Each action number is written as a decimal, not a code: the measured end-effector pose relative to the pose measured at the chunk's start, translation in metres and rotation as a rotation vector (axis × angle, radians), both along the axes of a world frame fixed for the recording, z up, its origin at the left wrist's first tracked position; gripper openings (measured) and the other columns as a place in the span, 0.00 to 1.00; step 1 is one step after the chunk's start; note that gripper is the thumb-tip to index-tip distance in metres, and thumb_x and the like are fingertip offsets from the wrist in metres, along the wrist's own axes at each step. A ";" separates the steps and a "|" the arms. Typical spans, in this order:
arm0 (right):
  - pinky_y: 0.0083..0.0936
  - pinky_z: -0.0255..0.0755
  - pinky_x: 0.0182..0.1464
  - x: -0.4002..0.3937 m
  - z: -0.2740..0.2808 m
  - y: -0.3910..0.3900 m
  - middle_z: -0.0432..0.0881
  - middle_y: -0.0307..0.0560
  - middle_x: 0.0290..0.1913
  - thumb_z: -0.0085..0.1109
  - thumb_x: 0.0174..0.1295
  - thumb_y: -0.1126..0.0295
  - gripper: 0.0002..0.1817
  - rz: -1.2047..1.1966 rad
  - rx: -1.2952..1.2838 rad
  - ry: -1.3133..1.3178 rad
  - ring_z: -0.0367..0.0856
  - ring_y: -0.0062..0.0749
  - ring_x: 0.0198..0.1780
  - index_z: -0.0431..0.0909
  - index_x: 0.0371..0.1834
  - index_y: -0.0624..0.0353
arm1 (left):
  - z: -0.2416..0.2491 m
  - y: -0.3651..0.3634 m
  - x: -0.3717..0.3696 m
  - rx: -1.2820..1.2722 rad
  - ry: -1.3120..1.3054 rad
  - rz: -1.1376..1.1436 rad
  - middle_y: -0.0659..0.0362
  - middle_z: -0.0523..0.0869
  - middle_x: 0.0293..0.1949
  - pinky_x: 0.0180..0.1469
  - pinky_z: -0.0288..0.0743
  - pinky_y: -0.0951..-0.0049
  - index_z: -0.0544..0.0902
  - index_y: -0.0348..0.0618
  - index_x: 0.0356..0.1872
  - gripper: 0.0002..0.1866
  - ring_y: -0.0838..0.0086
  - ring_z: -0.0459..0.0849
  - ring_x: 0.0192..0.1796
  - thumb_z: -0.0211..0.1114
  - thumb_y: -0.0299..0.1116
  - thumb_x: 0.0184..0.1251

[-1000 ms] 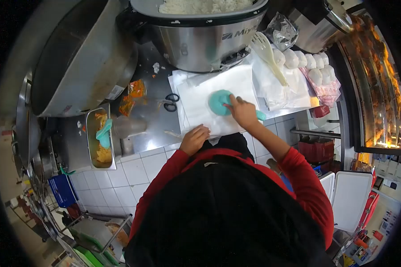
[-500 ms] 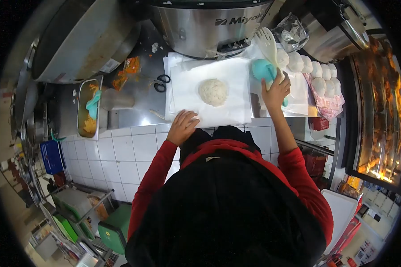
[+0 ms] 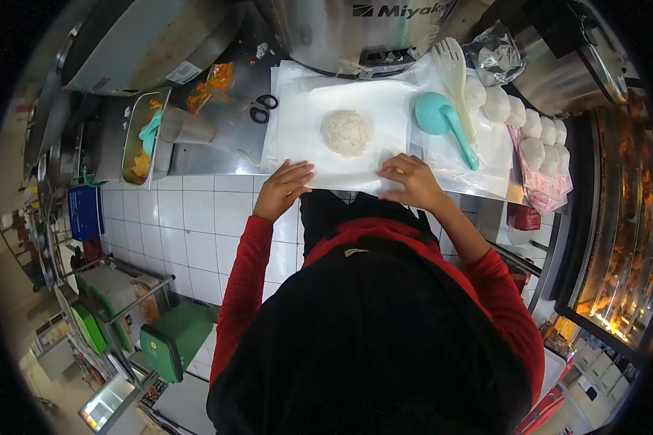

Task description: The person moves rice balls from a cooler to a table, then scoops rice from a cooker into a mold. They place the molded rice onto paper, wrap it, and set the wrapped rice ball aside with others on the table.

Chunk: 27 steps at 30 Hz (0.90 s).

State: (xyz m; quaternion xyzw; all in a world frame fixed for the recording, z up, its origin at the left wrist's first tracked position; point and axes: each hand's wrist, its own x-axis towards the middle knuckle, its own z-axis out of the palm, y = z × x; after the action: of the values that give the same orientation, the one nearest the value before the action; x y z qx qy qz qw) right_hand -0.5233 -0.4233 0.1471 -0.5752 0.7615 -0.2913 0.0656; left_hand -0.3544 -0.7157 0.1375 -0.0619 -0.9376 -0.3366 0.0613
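The steel rice cooker (image 3: 355, 32) at the top of the counter bears the brand lettering "Miyako" in white with a small logo mark before it; the last letters run out of view. A label on the big pot (image 3: 183, 72) is too small to read.

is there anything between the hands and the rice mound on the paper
Nothing visible. Left hand and right hand rest on the near edge of the white paper; only bare paper separates them from the rice mound.

White paper sheet (image 3: 355, 156) flat on counter, near edge under both hands, rounded rice mound (image 3: 345, 133) at its centre
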 end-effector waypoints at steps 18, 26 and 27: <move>0.32 0.74 0.39 -0.016 -0.007 0.004 0.79 0.40 0.32 0.72 0.41 0.68 0.08 -0.051 0.179 -0.309 0.79 0.37 0.38 0.81 0.22 0.55 | -0.014 0.010 -0.003 0.162 0.039 0.132 0.61 0.86 0.44 0.69 0.61 0.59 0.86 0.43 0.28 0.02 0.67 0.80 0.56 0.67 0.24 0.54; 0.23 0.70 0.35 -0.031 -0.022 0.003 0.80 0.39 0.28 0.72 0.45 0.71 0.09 -0.113 0.098 -0.808 0.78 0.26 0.30 0.78 0.23 0.59 | 0.004 0.006 -0.003 0.230 0.009 0.121 0.59 0.86 0.43 0.66 0.64 0.61 0.86 0.42 0.32 0.07 0.65 0.80 0.54 0.70 0.24 0.50; 0.22 0.70 0.35 -0.032 -0.024 0.003 0.81 0.39 0.28 0.70 0.48 0.71 0.09 -0.143 0.072 -0.836 0.77 0.24 0.30 0.78 0.24 0.60 | 0.011 0.007 -0.004 0.212 0.015 0.130 0.59 0.86 0.43 0.65 0.65 0.62 0.86 0.43 0.33 0.08 0.64 0.80 0.54 0.70 0.24 0.50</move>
State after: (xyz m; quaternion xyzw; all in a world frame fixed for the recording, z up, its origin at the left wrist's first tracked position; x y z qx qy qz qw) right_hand -0.5555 -0.4205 0.1235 -0.3506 0.7172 -0.4763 0.3686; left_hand -0.3587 -0.7092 0.1482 0.0031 -0.8983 -0.4286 0.0964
